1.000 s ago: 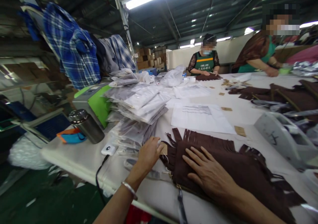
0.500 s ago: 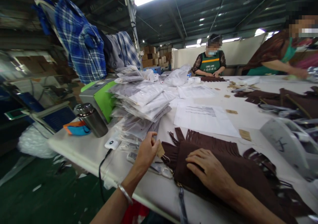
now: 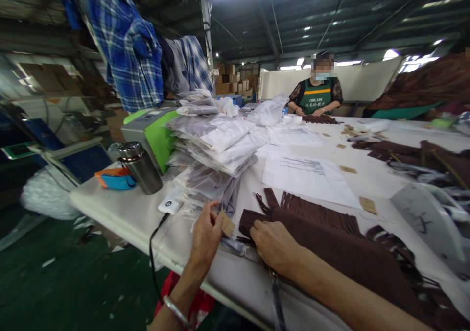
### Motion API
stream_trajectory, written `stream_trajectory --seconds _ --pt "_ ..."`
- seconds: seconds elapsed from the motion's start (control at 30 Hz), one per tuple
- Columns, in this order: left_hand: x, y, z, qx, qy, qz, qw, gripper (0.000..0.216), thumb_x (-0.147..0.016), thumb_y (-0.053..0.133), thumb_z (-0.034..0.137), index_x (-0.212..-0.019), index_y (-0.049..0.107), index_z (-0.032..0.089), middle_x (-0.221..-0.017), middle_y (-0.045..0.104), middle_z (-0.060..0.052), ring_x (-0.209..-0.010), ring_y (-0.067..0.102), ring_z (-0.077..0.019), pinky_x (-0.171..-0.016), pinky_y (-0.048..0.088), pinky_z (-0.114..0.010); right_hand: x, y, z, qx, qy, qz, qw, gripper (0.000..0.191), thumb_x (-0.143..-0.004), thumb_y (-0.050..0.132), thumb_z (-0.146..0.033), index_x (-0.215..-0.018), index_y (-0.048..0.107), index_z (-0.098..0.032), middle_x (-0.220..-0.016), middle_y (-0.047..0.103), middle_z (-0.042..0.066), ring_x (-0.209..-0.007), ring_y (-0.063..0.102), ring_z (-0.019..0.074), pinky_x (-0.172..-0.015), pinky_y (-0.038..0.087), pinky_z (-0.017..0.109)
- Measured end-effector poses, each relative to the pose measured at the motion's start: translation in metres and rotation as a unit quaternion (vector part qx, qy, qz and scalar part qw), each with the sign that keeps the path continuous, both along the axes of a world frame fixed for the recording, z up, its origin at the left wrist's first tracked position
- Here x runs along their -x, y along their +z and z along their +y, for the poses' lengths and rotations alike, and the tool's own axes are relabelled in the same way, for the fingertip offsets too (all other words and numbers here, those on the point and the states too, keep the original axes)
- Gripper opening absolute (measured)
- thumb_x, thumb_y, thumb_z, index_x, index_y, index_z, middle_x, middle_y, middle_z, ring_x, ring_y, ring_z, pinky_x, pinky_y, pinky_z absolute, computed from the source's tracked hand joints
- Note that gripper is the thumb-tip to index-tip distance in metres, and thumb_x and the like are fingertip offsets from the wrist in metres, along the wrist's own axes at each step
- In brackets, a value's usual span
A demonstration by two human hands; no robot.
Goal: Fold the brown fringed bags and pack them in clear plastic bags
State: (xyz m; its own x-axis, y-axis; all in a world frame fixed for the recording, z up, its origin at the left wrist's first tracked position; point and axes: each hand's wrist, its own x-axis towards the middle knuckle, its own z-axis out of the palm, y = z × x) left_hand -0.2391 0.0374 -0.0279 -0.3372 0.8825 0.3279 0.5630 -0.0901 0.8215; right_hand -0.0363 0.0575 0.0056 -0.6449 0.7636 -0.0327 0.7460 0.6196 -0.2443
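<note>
A tan cardboard hang tag [image 3: 227, 224] is pinched between the thumb and fingers of my left hand [image 3: 206, 234], just left of the bag. The dark brown fringed bag [image 3: 330, 245] lies flat on the table, its fringe spread along the far side and left end. My right hand [image 3: 274, 247] rests on the bag's left end with fingers curled in at the fringe; its fingertips are partly hidden. Below that hand, a zipper pull and a wrapped dark strap [image 3: 278, 304] hang at the bag's near edge.
Plastic-bagged packs [image 3: 220, 145] are stacked left, beside a green and grey machine [image 3: 156, 137], a steel flask [image 3: 141, 168] and a white corded device [image 3: 170, 204]. Printed paper [image 3: 310, 179] and more tags [image 3: 368, 205] lie ahead. A white stand [image 3: 428, 223] is right. A co-worker [image 3: 317, 93] stands opposite.
My left hand has drawn the tag left and slightly down, away from the bag. My right hand has slid left to the fringe, and its fingers have curled in. The view has shifted slightly.
</note>
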Motion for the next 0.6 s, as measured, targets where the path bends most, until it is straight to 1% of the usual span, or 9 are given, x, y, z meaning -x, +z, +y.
stream_trajectory --seconds 0.1,0.2,0.27,0.3,0.37,0.43,0.47,0.53,0.6 --pt "0.006 -0.007 -0.003 0.002 0.001 0.005 1.0 0.032 -0.084 0.051 0.034 -0.114 0.055 0.02 -0.068 0.051 0.005 -0.066 0.055 -0.0187 -0.069 0.044 -0.032 -0.008 -0.003 0.005 0.031 -0.083 0.057 0.994 0.013 -0.08 0.052 -0.012 -0.088 0.061 -0.016 -0.097 0.07 0.011 -0.089 0.068 0.0249 -0.075 0.047 0.032" --pt "0.011 -0.013 -0.003 0.009 0.0 0.001 1.0 0.032 -0.084 0.05 0.032 -0.114 0.055 0.021 -0.07 0.051 0.005 -0.067 0.056 -0.0184 -0.069 0.045 -0.032 -0.016 -0.011 0.018 0.102 -0.172 0.118 0.973 0.015 -0.083 0.042 -0.012 -0.088 0.056 -0.017 -0.076 0.07 0.005 -0.062 0.066 0.0165 -0.057 0.046 0.025" --pt "0.014 -0.016 -0.002 0.015 -0.001 -0.005 1.0 0.032 -0.085 0.048 0.032 -0.115 0.053 0.021 -0.071 0.051 0.005 -0.066 0.057 -0.0182 -0.068 0.046 -0.031 -0.019 -0.018 0.027 0.152 -0.209 0.148 0.955 0.018 -0.082 0.04 -0.012 -0.093 0.055 -0.017 -0.064 0.067 0.001 -0.043 0.058 0.0122 -0.043 0.04 0.021" --pt "0.015 -0.017 -0.002 0.017 -0.003 -0.007 1.0 0.032 -0.086 0.048 0.033 -0.116 0.053 0.021 -0.071 0.051 0.006 -0.066 0.057 -0.0181 -0.068 0.047 -0.031 -0.019 -0.021 0.031 0.168 -0.222 0.164 0.947 0.021 -0.081 0.041 -0.012 -0.097 0.054 -0.017 -0.065 0.067 0.0 -0.038 0.055 0.011 -0.039 0.037 0.02" --pt "0.017 -0.016 -0.002 0.02 -0.006 -0.006 1.0 0.033 -0.087 0.048 0.035 -0.116 0.052 0.021 -0.071 0.051 0.006 -0.066 0.058 -0.0183 -0.068 0.047 -0.032 -0.019 -0.024 0.036 0.176 -0.234 0.198 0.935 0.031 -0.08 0.044 -0.014 -0.11 0.052 -0.016 -0.082 0.072 0.004 -0.039 0.056 0.0099 -0.037 0.039 0.02" --pt "0.018 -0.013 -0.004 0.02 -0.006 0.001 1.0 0.034 -0.087 0.048 0.036 -0.117 0.051 0.021 -0.072 0.052 0.005 -0.067 0.058 -0.0189 -0.069 0.047 -0.032 -0.021 -0.022 0.034 0.156 -0.235 0.234 0.93 0.043 -0.081 0.046 -0.016 -0.124 0.047 -0.018 -0.11 0.07 0.009 -0.05 0.063 0.0106 -0.042 0.046 0.022" --pt "0.019 -0.01 -0.006 0.02 -0.004 0.009 1.0 0.034 -0.087 0.048 0.035 -0.118 0.052 0.021 -0.073 0.052 0.005 -0.068 0.058 -0.0194 -0.07 0.046 -0.033 -0.024 -0.018 0.03 0.139 -0.235 0.252 0.928 0.045 -0.081 0.047 -0.017 -0.127 0.046 -0.019 -0.119 0.067 0.01 -0.059 0.066 0.012 -0.049 0.051 0.025" --pt "0.018 -0.005 -0.01 0.023 0.005 0.036 0.999 0.036 -0.087 0.048 0.034 -0.12 0.051 0.021 -0.074 0.054 0.003 -0.072 0.059 -0.0209 -0.073 0.045 -0.034 -0.033 -0.007 0.015 0.089 -0.204 0.277 0.934 0.035 -0.084 0.049 -0.02 -0.119 0.054 -0.02 -0.118 0.066 0.008 -0.077 0.068 0.016 -0.068 0.056 0.03" --pt "0.018 -0.001 -0.013 0.034 0.014 0.069 0.997 0.037 -0.087 0.047 0.033 -0.122 0.05 0.02 -0.078 0.057 0.001 -0.076 0.061 -0.0225 -0.074 0.045 -0.035 -0.045 0.002 -0.008 0.048 -0.112 0.275 0.954 0.021 -0.09 0.047 -0.021 -0.103 0.063 -0.022 -0.104 0.069 0.005 -0.088 0.066 0.0173 -0.081 0.053 0.03"
